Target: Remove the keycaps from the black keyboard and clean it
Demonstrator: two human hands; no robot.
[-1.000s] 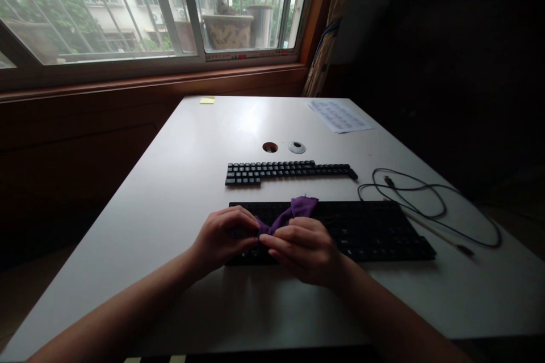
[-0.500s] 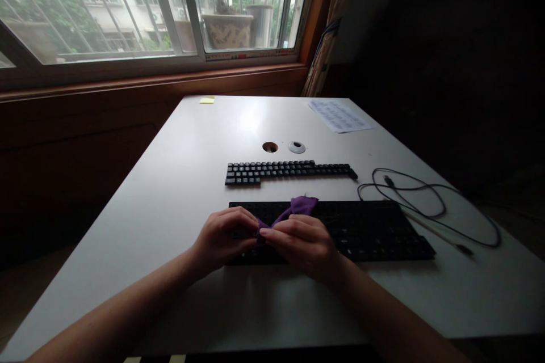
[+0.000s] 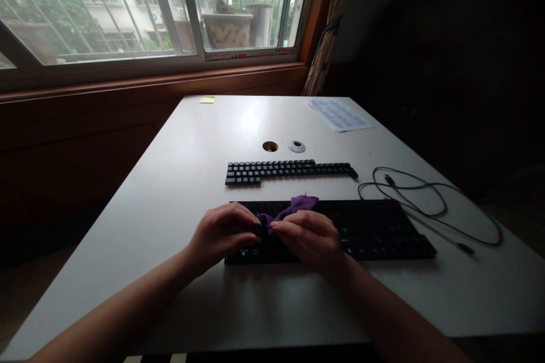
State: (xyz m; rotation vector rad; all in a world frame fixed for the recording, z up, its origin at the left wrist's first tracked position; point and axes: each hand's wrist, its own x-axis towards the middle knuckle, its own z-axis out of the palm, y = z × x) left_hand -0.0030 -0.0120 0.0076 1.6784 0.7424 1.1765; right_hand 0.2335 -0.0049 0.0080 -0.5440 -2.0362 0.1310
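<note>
A black keyboard [image 3: 374, 229] lies across the near middle of the white desk [image 3: 179, 181]. Both my hands are over its left part. My right hand [image 3: 310, 238] is closed, pinching a purple cloth [image 3: 298, 205] whose free end stands up behind the fingers. My left hand [image 3: 221, 235] is curled, its fingertips pinched on a small dark thing, perhaps a keycap, where the two hands meet. Rows of loose black keycaps [image 3: 285, 170] lie lined up on the desk just beyond the keyboard.
A black cable [image 3: 426, 198] loops on the desk to the right. A printed sheet [image 3: 338, 114] lies at the far right, a yellow sticky note [image 3: 207, 100] at the far edge. A cable hole [image 3: 269, 147] and its cap [image 3: 297, 146] sit mid-desk. A window runs behind.
Both hands have shifted slightly away from me over the keyboard, and the right hand's fingers have drawn in along the cloth. Everything else on the desk is still.
</note>
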